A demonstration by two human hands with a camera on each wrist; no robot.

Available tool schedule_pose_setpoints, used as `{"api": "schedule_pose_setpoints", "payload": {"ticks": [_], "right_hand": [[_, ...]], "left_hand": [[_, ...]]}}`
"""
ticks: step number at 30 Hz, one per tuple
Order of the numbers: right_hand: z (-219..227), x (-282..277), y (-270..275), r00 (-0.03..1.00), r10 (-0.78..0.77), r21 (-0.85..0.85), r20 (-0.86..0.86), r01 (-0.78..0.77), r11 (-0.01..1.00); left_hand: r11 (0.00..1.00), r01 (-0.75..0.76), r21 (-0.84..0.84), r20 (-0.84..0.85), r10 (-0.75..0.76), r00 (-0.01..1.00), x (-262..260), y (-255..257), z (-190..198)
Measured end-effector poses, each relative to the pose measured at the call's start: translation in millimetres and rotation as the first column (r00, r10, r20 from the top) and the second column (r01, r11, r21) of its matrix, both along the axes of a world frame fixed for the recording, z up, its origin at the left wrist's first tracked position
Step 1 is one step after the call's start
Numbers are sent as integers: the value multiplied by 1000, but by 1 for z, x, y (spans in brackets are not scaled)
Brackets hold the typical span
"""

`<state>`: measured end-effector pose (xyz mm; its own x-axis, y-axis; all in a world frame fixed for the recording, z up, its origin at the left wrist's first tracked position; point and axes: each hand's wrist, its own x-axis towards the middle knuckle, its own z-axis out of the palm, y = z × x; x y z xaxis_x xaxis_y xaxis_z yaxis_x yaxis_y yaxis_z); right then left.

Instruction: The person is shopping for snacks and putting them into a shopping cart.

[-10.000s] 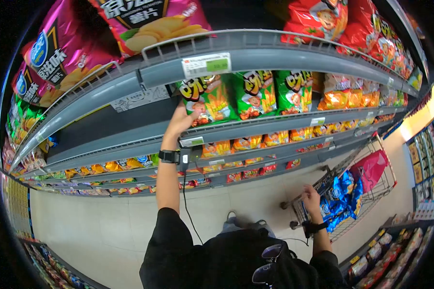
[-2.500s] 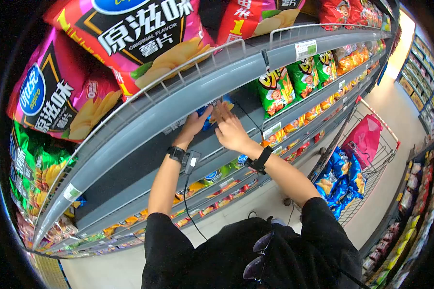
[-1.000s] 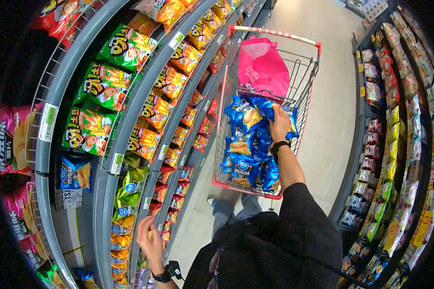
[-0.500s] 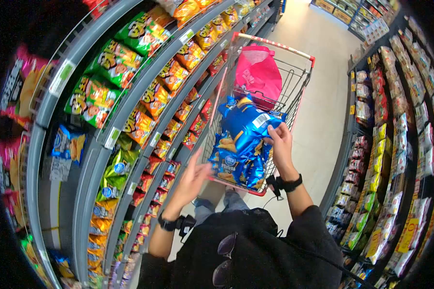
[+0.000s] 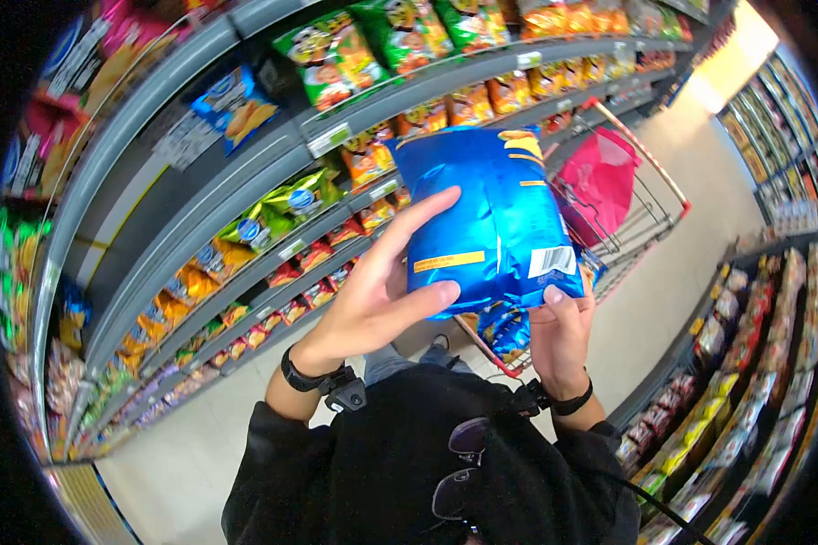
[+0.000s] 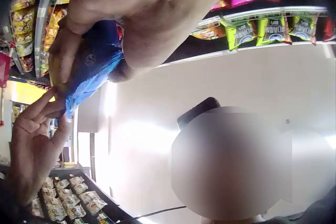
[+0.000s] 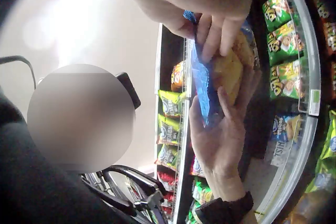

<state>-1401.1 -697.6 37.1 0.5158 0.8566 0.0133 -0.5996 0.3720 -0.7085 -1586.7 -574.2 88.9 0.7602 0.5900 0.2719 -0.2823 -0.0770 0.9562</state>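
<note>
Both hands hold up a blue bag of chips (image 5: 468, 213) in front of the body, its back side with a white barcode facing the head camera. My left hand (image 5: 359, 295) grips its left side, thumb across the back panel, other fingers mostly hidden underneath. At the lower right corner my right hand (image 5: 559, 341) pinches the edge beside the barcode, thumb on top. In the right wrist view, the right fingers press against the yellow printed front of the chip bag (image 7: 202, 82). The left wrist view shows the bag (image 6: 97, 69) edge-on between the hands.
Beyond the hands stands a shopping cart (image 5: 641, 241) with a pink bag (image 5: 600, 186) and more blue chip bags (image 5: 503, 329). One blue bag (image 5: 234, 104) lies on the shelf at left, beside green bags (image 5: 332, 59). Another stocked shelf (image 5: 736, 363) lines the right side.
The left hand left the green bags; both hands touched a blue bag on the shelf. The right hand then lifted a blue chip bag from the cart, and the left hand took hold too.
</note>
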Motion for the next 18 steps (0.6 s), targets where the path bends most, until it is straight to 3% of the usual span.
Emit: {"api": "schedule_pose_setpoints", "payload": {"ticks": [2, 6, 18], "right_hand": [[10, -10, 9, 998, 67, 33, -5, -67, 997], [23, -26, 21, 986, 164, 34, -17, -163, 986], [44, -59, 57, 960, 281, -33, -19, -281, 959]], "left_hand": [[998, -51, 24, -34, 52, 998, -17, 0, 10], [976, -125, -180, -97, 109, 989, -43, -2, 27], [965, -177, -193, -32, 174, 984, -88, -2, 54]]}}
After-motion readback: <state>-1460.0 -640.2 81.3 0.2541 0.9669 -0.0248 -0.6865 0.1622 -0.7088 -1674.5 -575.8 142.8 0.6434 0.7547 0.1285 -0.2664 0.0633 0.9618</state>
